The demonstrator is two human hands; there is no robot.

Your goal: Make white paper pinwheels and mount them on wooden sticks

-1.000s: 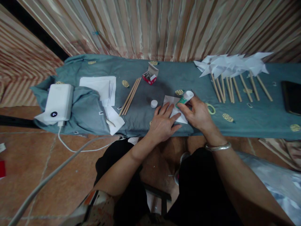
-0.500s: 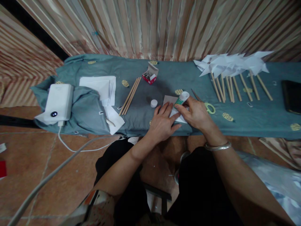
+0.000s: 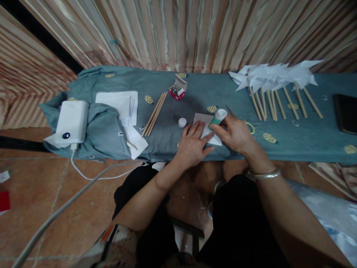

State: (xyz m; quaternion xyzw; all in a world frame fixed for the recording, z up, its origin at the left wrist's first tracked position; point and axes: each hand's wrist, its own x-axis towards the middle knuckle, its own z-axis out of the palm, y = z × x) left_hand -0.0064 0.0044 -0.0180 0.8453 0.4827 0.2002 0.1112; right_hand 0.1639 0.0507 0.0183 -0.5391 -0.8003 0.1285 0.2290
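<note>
Under the spread fingers of my left hand point(image 3: 193, 143) lies a small sheet of white paper point(image 3: 202, 118), held flat on the cloth. My right hand point(image 3: 235, 133) grips a green and white glue stick point(image 3: 218, 118), tilted, with its lower end down at the paper. Its tip is hidden from me. The white glue stick cap point(image 3: 182, 122) stands on the cloth just left of the paper. Beside my right hand, partly covered by it, are scissors with light green handles point(image 3: 251, 128).
Wooden sticks point(image 3: 154, 114), an open red box of metal pins point(image 3: 177, 89) and white paper sheets point(image 3: 129, 108) lie to the left. Further left sits a white power bank point(image 3: 71, 122) with a cable. Paper pinwheels point(image 3: 275, 78) lie at right, near a dark phone point(image 3: 346, 111).
My right hand has slid slightly right with the glue stick, covering more of the scissors. My left hand stays in place on the paper.
</note>
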